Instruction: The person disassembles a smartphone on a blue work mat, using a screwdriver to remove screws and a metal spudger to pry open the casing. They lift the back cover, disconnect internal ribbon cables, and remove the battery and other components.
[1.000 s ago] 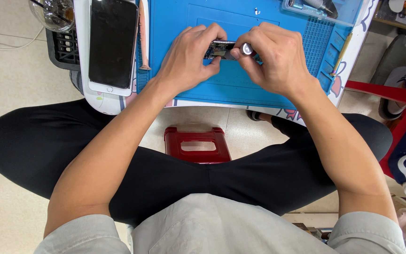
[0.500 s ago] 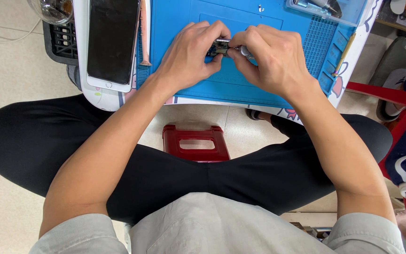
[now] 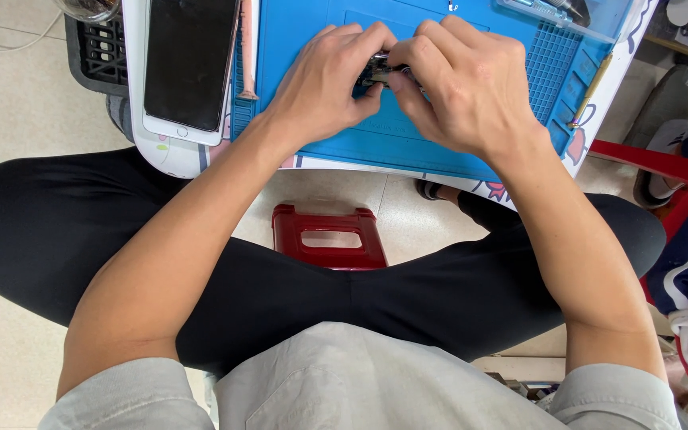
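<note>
Fingers [image 3: 376,41] of both hands pinch small part [image 3: 377,70].

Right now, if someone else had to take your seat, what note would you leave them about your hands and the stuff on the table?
Left hand: pinching a small dark metal part from the left.
Right hand: closed on the same part from the right; fingers hide most of it.
Both hands are above the blue work mat.
Smartphone: face up, screen dark, left of the mat, untouched.
Thin orange tool: lies between phone and mat.
Done or left: cannot tell; the part is too covered.
</note>
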